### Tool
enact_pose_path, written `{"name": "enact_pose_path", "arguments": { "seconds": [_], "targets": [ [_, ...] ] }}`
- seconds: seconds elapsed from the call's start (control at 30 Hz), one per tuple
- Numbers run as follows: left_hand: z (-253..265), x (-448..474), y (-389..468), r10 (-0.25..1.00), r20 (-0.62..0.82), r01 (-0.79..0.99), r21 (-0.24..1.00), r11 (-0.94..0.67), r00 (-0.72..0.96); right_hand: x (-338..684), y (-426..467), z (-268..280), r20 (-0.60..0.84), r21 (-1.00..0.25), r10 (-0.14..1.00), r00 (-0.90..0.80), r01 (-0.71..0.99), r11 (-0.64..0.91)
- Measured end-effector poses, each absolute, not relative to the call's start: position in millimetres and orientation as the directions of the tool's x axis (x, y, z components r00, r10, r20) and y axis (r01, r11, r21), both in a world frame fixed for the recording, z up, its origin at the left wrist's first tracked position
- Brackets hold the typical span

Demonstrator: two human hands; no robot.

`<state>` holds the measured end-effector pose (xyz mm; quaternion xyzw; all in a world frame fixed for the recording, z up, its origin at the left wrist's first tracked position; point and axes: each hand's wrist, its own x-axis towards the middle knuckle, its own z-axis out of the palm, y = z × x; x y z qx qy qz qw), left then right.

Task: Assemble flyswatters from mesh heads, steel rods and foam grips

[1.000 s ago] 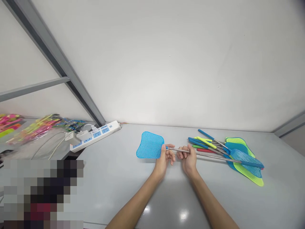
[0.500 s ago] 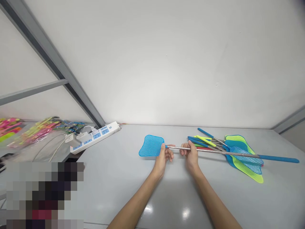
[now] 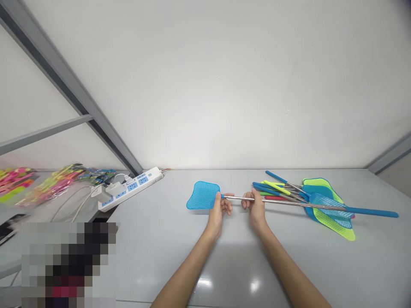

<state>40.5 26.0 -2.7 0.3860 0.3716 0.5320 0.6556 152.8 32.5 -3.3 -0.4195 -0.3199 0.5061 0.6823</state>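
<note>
A blue fly swatter (image 3: pixel 203 196) with a long metal telescopic rod is held level above the table, its head to the left and its blue grip far to the right. My left hand (image 3: pixel 219 209) pinches it where the mesh head meets the rod, thumb on top. My right hand (image 3: pixel 254 207) is closed around the metal rod a short way to the right. Behind and under the rod, at the right, lies a pile of fly swatters (image 3: pixel 335 229) with blue and yellow-green heads. Their blue, yellow, green and red handles (image 3: pixel 272 188) point left.
On the left, a white power strip (image 3: pixel 131 188) with plugs and cables lies along the table edge. Plastic bags of colourful items (image 3: pixel 53 184) and a dark phone-like object (image 3: pixel 11 226) are farther left. A white wall (image 3: pixel 224 85) stands behind the grey table (image 3: pixel 154 244).
The view has shifted slightly. Both hands keep the same hold on the fly swatter, and its rod looks as long as before.
</note>
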Motion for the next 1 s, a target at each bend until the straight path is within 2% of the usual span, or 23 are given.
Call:
{"name": "enact_pose_path", "arguments": {
  "seconds": [0.23, 0.63, 0.77, 0.87, 1.0],
  "targets": [
    [-1.5, 39.0, 27.4, 0.982, -0.097, -0.396, 0.905, 0.156, 0.165, 152.3, 32.9, -3.0, 0.009, -0.894, 0.953, 0.301, -0.425, 0.143],
    [2.0, 40.2, 29.4, 0.968, -0.215, -0.427, 0.869, 0.250, 0.128, 154.1, 35.8, -0.4, -0.012, -0.868, 0.950, 0.313, -0.474, 0.146],
    [2.7, 39.7, 28.9, 0.957, -0.222, -0.449, 0.848, 0.283, 0.185, 155.0, 35.9, 0.4, -0.014, -0.866, 0.954, 0.300, -0.480, 0.139],
    [8.2, 37.2, 19.7, 0.932, -0.250, -0.380, 0.861, 0.339, 0.264, 155.5, 36.0, 0.0, -0.024, -0.868, 0.949, 0.315, -0.477, 0.136],
    [31.4, 25.1, -14.2, 0.877, -0.270, -0.188, 0.912, 0.366, 0.398, 155.3, 36.7, -1.5, -0.039, -0.860, 0.943, 0.330, -0.492, 0.137]
  ]
}}
